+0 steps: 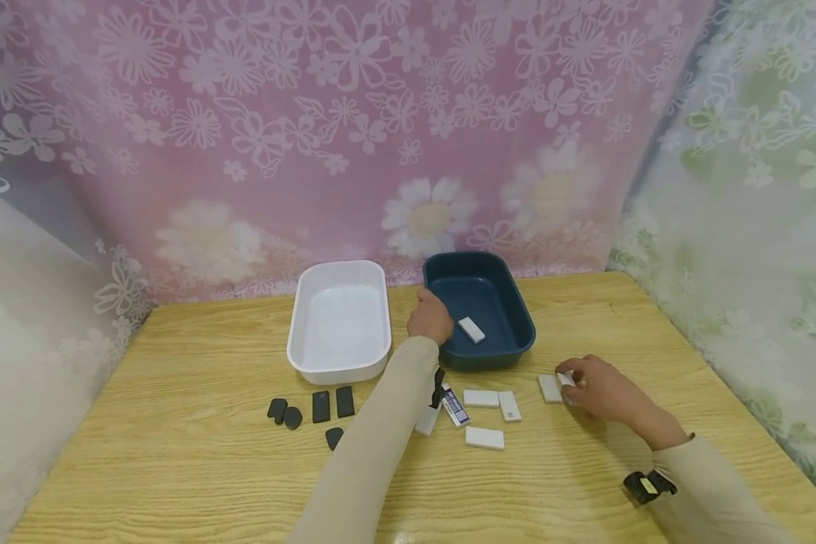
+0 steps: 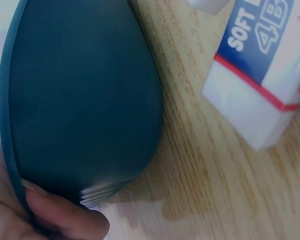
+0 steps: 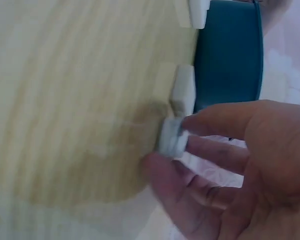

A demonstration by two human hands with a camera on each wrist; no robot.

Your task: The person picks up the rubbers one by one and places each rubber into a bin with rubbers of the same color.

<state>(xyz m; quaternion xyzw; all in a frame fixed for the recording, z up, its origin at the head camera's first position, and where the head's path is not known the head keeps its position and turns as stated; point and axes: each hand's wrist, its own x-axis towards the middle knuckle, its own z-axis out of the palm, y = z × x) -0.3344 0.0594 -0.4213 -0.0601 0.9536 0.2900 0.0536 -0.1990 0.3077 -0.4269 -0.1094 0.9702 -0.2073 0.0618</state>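
Observation:
My left hand [image 1: 430,317] grips the left rim of a dark teal basin [image 1: 472,296], its fingers over the edge in the left wrist view. One white block [image 1: 471,330] lies inside that basin. To the right, my right hand [image 1: 601,389] pinches a white eraser-like block [image 3: 170,137] between thumb and fingers, low over the table. Another white block [image 1: 549,388] lies right beside it. An eraser [image 2: 260,70] in a blue, white and red sleeve marked 4B lies in front of the basin, near my left wrist.
A white basin [image 1: 340,374] stands left of the teal one. Black rectangular pieces [image 1: 321,406] and rounded black pieces [image 1: 292,417] lie in front of it. More white blocks [image 1: 484,438] lie at mid-table, one partly behind my left sleeve. A floral curtain [image 1: 313,151] hangs behind the table.

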